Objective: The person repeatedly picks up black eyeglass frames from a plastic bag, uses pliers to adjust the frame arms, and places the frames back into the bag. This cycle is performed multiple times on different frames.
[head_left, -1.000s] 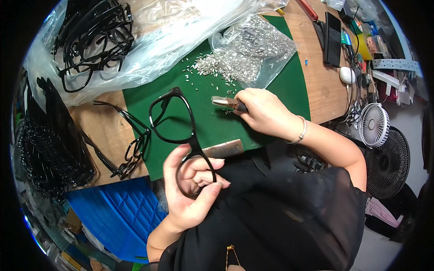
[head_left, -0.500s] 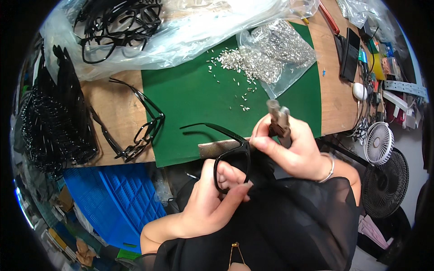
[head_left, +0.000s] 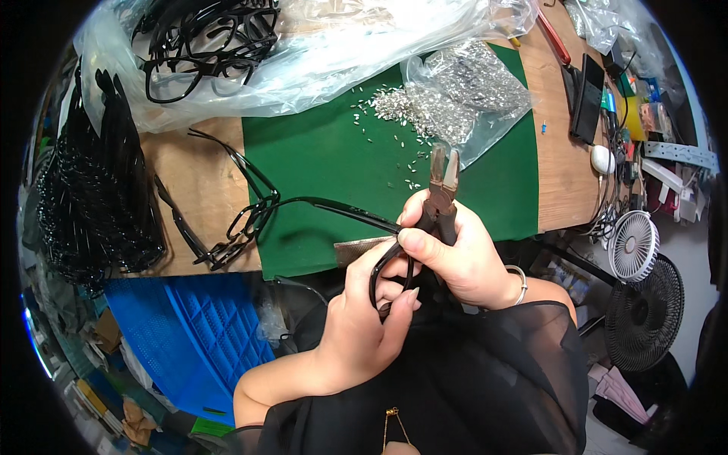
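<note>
My left hand (head_left: 353, 330) is closed around the rim of a black eyeglass frame (head_left: 374, 279), above the near edge of the green mat (head_left: 318, 163). One temple of the frame points left over the mat. In my right hand (head_left: 474, 265) are pliers (head_left: 440, 199), their jaws pointing away from me and parted a little. The right thumb and forefinger also pinch the frame near its hinge. My fingers hide part of the frame. Just left lies another black eyeglass frame (head_left: 263, 203), its temples spread. Beyond the pliers is a pile of small silvery pieces (head_left: 394, 105).
A clear bag of silvery pieces (head_left: 485, 87) lies on the mat. Black frames (head_left: 174, 87) fill a large plastic bag at the far left, beside a heap of glossy black parts (head_left: 106, 189). At right are a phone (head_left: 588, 98) and fans (head_left: 634, 243); a blue crate (head_left: 174, 334) stands below left.
My right hand has moved left and its thumb and forefinger now press at the frame's hinge. The frame has turned in my left hand, and its temple has swung further left.
</note>
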The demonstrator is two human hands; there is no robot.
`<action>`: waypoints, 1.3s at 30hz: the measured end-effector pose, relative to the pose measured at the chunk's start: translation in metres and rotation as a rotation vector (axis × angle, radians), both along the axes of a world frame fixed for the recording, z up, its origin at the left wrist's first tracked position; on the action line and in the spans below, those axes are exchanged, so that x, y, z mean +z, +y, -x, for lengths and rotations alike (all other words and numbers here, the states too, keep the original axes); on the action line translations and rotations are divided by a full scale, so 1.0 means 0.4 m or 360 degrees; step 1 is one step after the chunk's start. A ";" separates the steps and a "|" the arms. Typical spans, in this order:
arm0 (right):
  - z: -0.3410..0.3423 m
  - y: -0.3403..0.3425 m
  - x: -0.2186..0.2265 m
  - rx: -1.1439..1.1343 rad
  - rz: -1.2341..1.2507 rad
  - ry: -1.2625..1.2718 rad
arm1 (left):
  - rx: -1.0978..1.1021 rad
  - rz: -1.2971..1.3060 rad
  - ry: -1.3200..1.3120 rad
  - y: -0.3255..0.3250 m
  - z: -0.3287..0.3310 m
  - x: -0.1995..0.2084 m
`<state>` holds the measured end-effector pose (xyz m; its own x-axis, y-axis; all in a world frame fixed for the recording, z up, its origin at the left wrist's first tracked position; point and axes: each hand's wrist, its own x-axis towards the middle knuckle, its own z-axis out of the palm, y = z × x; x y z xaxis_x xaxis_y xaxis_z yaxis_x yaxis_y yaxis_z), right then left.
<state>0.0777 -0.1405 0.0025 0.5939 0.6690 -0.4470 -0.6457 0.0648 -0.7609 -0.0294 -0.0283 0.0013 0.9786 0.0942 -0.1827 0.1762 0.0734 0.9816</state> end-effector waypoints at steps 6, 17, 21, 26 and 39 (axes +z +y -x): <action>-0.010 -0.038 0.005 0.0231 0.0061 -0.0517 | 0.0009 0.0658 0.0276 0.051 0.018 0.046; -0.071 -0.047 -0.017 0.1178 0.0047 -0.1874 | -0.0119 -0.0224 0.0164 0.040 0.064 0.055; -0.078 -0.044 -0.039 0.1078 -0.0038 -0.2090 | -0.0218 -0.0637 -0.0075 0.039 0.049 0.051; -0.069 -0.056 -0.060 0.1044 0.0092 -0.2226 | -0.0297 -0.0772 -0.0233 0.046 0.038 0.029; -0.079 -0.037 -0.045 0.1021 0.0403 -0.1841 | 0.0192 -0.0365 0.0296 0.199 0.004 -0.046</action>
